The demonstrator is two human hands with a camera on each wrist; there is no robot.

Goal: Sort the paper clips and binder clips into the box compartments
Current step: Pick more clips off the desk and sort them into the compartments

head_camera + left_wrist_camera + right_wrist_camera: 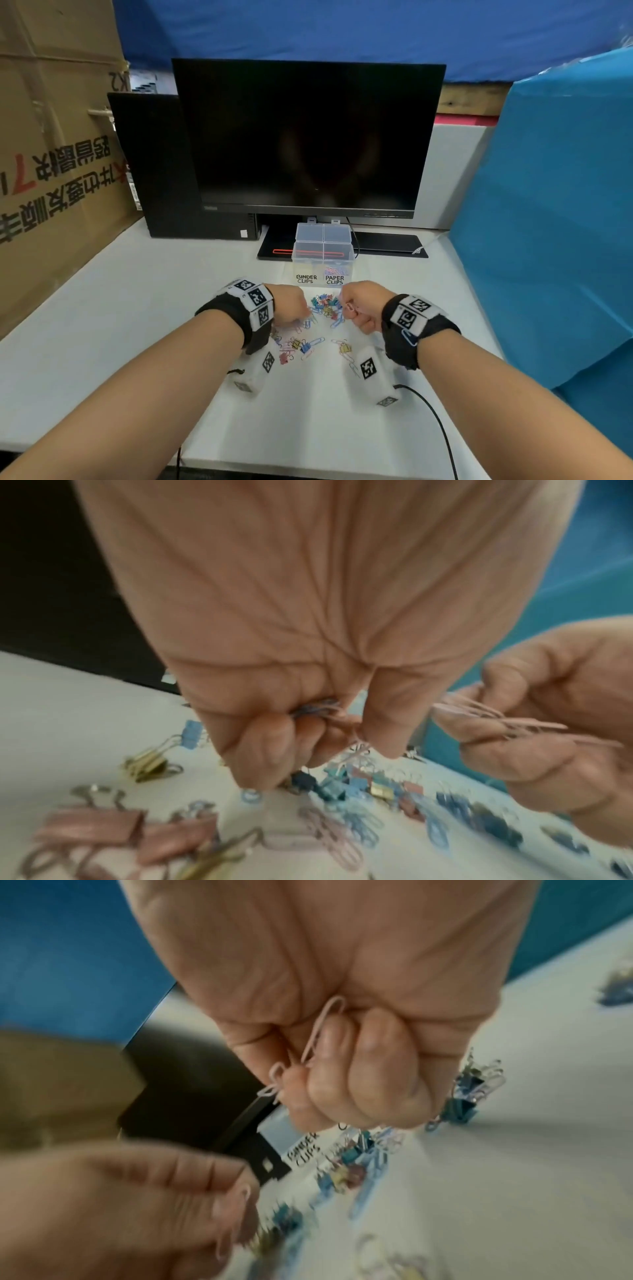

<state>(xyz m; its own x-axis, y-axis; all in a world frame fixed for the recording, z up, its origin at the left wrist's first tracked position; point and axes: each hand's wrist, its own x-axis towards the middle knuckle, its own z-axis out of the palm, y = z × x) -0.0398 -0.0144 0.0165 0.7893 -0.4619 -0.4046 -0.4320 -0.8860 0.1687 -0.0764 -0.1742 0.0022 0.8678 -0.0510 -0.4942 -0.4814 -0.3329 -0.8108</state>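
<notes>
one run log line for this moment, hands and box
left hand: grips paper clips | right hand: pinches pink paper clips | box: open, behind clip pile | stage: gathering paper clips

Bare forearms, black wristbands (236, 317), white coded marker blocks (255, 296)

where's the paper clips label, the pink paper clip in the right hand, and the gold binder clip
paper clips label (335, 280), head view, middle of the handwritten words.
pink paper clip (323, 1027), right wrist view, its long loop above the curled fingers.
gold binder clip (145, 764), left wrist view, its folded metal body.
</notes>
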